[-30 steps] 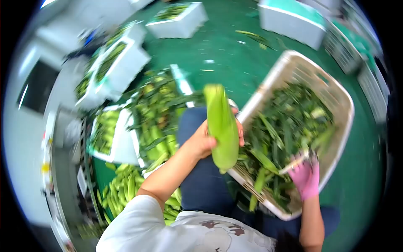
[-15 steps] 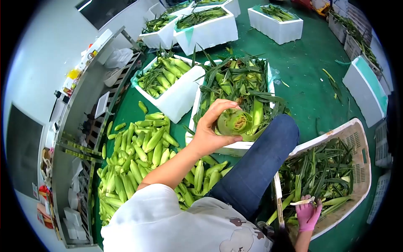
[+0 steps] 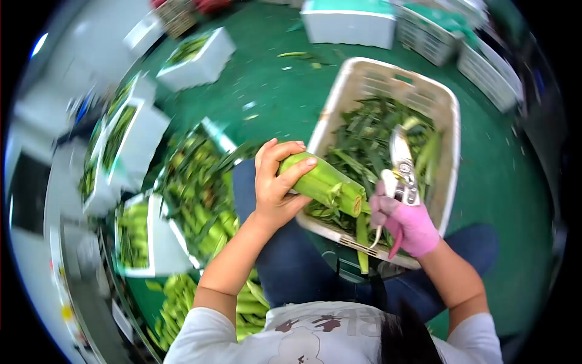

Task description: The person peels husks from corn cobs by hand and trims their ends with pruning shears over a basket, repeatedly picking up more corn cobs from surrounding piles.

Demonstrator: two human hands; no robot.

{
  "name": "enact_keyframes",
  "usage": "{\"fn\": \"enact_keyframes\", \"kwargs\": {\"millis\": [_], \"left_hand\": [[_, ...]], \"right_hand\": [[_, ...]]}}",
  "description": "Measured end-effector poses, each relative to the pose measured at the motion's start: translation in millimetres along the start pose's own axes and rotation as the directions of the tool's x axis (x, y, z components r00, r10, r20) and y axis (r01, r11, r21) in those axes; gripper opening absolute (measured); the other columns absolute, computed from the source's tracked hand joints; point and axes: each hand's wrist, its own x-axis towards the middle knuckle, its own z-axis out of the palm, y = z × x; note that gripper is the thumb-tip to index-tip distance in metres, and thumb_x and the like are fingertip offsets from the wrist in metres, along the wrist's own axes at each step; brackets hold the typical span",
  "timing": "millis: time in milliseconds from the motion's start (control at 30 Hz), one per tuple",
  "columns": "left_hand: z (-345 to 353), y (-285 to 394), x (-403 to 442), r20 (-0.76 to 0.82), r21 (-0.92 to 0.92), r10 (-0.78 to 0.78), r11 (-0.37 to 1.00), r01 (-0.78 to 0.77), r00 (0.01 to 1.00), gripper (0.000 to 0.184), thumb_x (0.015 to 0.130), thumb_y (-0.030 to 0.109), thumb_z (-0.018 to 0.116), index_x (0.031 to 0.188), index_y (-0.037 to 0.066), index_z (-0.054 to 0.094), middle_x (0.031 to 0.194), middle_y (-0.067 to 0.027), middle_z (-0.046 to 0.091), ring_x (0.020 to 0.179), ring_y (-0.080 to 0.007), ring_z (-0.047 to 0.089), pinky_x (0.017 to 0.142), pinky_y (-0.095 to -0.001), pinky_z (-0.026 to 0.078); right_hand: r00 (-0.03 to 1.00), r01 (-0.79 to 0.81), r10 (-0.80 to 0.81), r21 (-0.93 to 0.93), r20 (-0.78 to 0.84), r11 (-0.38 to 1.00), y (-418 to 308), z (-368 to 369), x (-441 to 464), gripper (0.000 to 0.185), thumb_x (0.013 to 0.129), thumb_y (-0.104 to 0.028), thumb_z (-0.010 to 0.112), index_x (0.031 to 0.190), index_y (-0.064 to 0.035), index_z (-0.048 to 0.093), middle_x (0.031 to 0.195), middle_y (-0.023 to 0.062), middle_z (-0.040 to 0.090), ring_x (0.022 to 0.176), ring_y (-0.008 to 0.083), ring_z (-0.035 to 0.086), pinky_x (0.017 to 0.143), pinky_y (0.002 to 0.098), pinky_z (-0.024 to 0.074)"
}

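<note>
My left hand (image 3: 276, 185) is closed around a green ear of corn (image 3: 324, 185) still in its husk, the cut stalk end turned toward my right hand. In a pink glove, my right hand (image 3: 409, 224) grips a pair of pruning shears (image 3: 403, 164) with light handles, blades pointing up and away from me. The shears are apart from the corn, a little to its right. Beneath both hands stands a beige plastic crate (image 3: 451, 151) with husk leaves (image 3: 370, 130) inside.
Left of my knee, a foam box (image 3: 173, 233) bears unhusked corn and leaves. Trimmed ears (image 3: 182, 309) lie piled on the green floor beside it. More foam boxes (image 3: 203, 60) stand at the far left, with white crates (image 3: 427, 39) at the far right.
My view has swung right toward the crate. My left hand has brought the corn from the foam box to the crate. My right hand has risen from the leaves, and the shears now show clearly.
</note>
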Motion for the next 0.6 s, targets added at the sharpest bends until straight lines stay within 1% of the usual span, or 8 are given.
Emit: {"fn": "enact_keyframes", "kwargs": {"millis": [67,200,333,400,500,533,567,600], "left_hand": [[42,-3,14,0.119,-0.031,0.071,0.997,-0.067,0.990,0.072,0.054,0.011,0.085,0.122,0.022,0.066,0.120,-0.0094,0.060,0.111,-0.0293,0.061,0.105,-0.0547,0.035],[101,3,35,0.201,-0.081,0.143,0.988,-0.129,0.969,0.075,0.051,0.008,0.084,0.123,0.022,0.066,0.119,-0.0091,0.059,0.112,-0.0291,0.060,0.107,-0.0548,0.033],[144,-2,37,0.187,-0.136,0.102,0.988,-0.077,0.977,0.074,0.055,0.007,0.084,0.125,0.021,0.064,0.120,-0.0094,0.060,0.113,-0.0290,0.059,0.109,-0.0547,0.032],[158,-7,26,0.204,-0.156,0.062,0.987,-0.030,0.977,0.074,0.057,0.008,0.085,0.126,0.021,0.064,0.121,-0.0095,0.060,0.113,-0.0294,0.059,0.109,-0.0548,0.032],[170,-15,2,0.267,-0.200,-0.042,0.975,0.098,0.963,0.074,0.056,0.010,0.086,0.126,0.020,0.063,0.122,-0.0100,0.060,0.113,-0.0305,0.059,0.109,-0.0553,0.033],[170,-15,-4,0.284,-0.177,-0.025,0.981,0.078,0.959,0.073,0.056,0.000,0.081,0.125,0.013,0.060,0.121,-0.0136,0.060,0.111,-0.0355,0.057,0.103,-0.0507,0.039],[170,-16,-9,0.312,-0.144,-0.037,0.986,0.086,0.949,0.073,0.056,0.001,0.082,0.125,0.013,0.061,0.121,-0.0134,0.060,0.111,-0.0352,0.056,0.102,-0.0499,0.040],[169,-17,-13,0.341,-0.113,-0.048,0.989,0.092,0.939,0.073,0.055,0.001,0.082,0.125,0.013,0.062,0.121,-0.0132,0.060,0.111,-0.0349,0.056,0.101,-0.0492,0.040]], "right_hand": [[0.997,0.075,-0.075,0.027,0.005,0.997,-13,-4,-15,0.025,0.093,-0.015,0.064,0.113,-0.0046,0.054,0.090,0.0047,0.061,0.075,0.0140,0.059,0.072,0.0296,0.0506],[0.965,0.128,-0.141,-0.075,-0.219,0.989,-33,-24,-21,0.043,0.087,-0.019,0.071,0.122,-0.0027,0.053,0.099,0.0071,0.061,0.085,0.0186,0.060,0.077,0.0345,0.0512],[0.960,0.224,-0.198,0.115,-0.197,0.968,-32,-53,-10,0.037,0.088,-0.016,0.067,0.121,-0.0040,0.054,0.101,0.0075,0.061,0.089,0.0187,0.059,0.077,0.0341,0.0508],[0.966,0.214,-0.177,0.202,-0.185,0.956,-29,-65,-3,0.035,0.088,-0.015,0.067,0.119,-0.0043,0.055,0.100,0.0077,0.062,0.088,0.0191,0.060,0.077,0.0344,0.0509],[0.971,0.149,-0.113,0.163,-0.210,0.975,-25,-77,10,0.034,0.086,-0.013,0.065,0.117,-0.0037,0.055,0.098,0.0077,0.062,0.084,0.0193,0.060,0.077,0.0341,0.0512],[0.961,0.090,-0.061,0.099,-0.270,0.991,-25,-78,13,0.035,0.085,-0.012,0.063,0.118,-0.0027,0.055,0.096,0.0075,0.061,0.083,0.0185,0.060,0.076,0.0335,0.0510],[0.944,0.027,-0.013,0.038,-0.331,0.999,-24,-79,17,0.037,0.083,-0.010,0.061,0.118,-0.0017,0.055,0.095,0.0073,0.061,0.081,0.0177,0.060,0.075,0.0330,0.0507],[0.949,0.045,-0.053,-0.036,-0.311,0.998,-17,-87,22,0.038,0.083,-0.011,0.061,0.118,-0.0018,0.055,0.095,0.0073,0.061,0.081,0.0173,0.060,0.075,0.0325,0.0505]]}}
